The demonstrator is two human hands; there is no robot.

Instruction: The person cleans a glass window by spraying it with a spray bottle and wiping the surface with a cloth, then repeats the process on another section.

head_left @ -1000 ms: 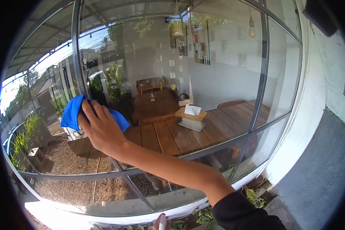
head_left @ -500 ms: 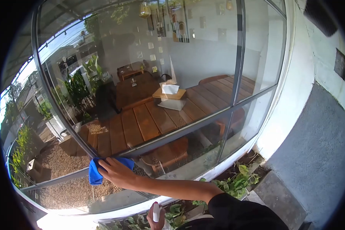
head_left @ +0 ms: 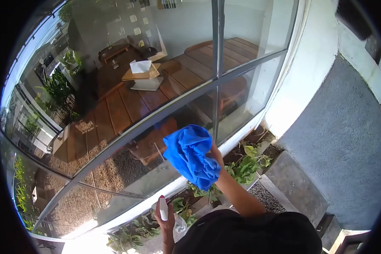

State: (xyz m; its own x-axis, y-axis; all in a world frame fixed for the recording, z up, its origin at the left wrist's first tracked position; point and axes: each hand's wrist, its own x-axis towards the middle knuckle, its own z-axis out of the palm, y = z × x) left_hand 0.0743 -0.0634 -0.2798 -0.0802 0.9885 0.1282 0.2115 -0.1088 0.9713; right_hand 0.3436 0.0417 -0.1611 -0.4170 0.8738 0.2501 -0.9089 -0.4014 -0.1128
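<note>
A crumpled blue cloth (head_left: 191, 155) is bunched in my right hand (head_left: 216, 155), held up in front of the lower window panes. The cloth hides most of that hand's fingers. Low in the view, my left hand (head_left: 167, 220) is wrapped around the neck of a spray bottle (head_left: 163, 208) with a white head and a clear body. Behind both hands stands the large glass window (head_left: 156, 110), divided by grey metal frame bars (head_left: 156, 116).
Leafy plants (head_left: 247, 163) grow in a narrow bed along the window's base. A grey textured wall (head_left: 334, 135) rises on the right, beside a concrete step (head_left: 302, 182). Through the glass show a wooden table (head_left: 127, 108) and a tissue box (head_left: 140, 75).
My right hand has lifted the cloth off the frame bar at the lower left and brought it right, towards me. The view has shifted downward, and the left hand with the bottle shows more fully.
</note>
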